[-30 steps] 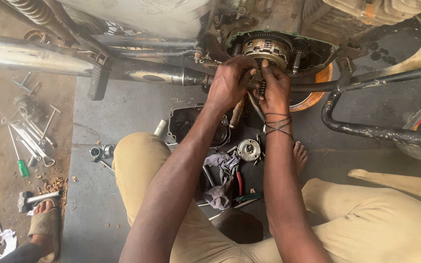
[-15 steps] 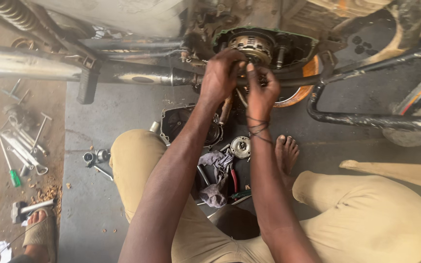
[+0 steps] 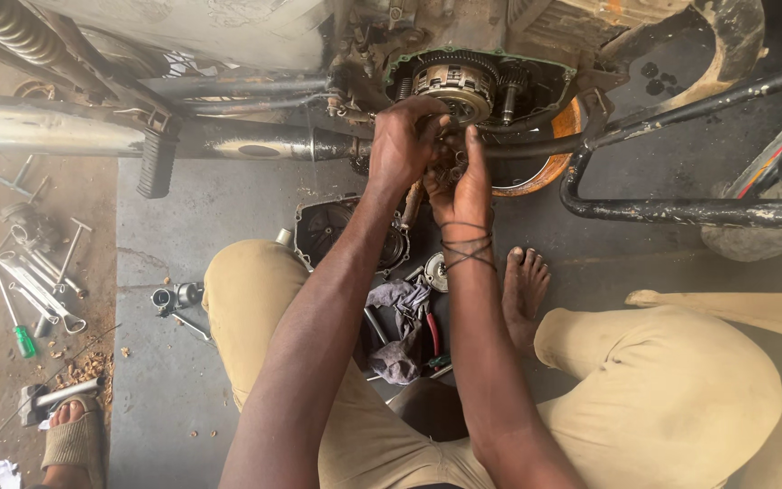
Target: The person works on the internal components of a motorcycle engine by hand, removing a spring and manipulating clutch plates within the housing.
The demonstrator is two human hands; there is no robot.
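Up top, the engine point(image 3: 491, 86) lies open, clutch point(image 3: 452, 81) exposed. Just below the clutch, left hand point(image 3: 406, 145) and right hand point(image 3: 462, 186) meet, fingers curled round small metal parts point(image 3: 452, 163). These look hard, oily and slippery; pinch their edges firmly.

Open engine case point(image 3: 486, 86) sits at top centre, clutch assembly point(image 3: 452, 83) inside it. Both hands meet just below the clutch: left hand point(image 3: 406, 145) touching right hand point(image 3: 463, 186), small metal parts between them. Exhaust pipe point(image 3: 138, 138) runs left from the engine; footpeg point(image 3: 157, 163) hangs under it. Crash bar point(image 3: 672, 210) extends right. Removed cover point(image 3: 323, 231) lies on the floor below the hands, rag point(image 3: 400, 303) and pliers point(image 3: 432, 330) between the knees. Wrenches point(image 3: 38, 281) and screwdriver point(image 3: 15, 326) scattered far left. Sandalled foot point(image 3: 70, 439) bottom left.
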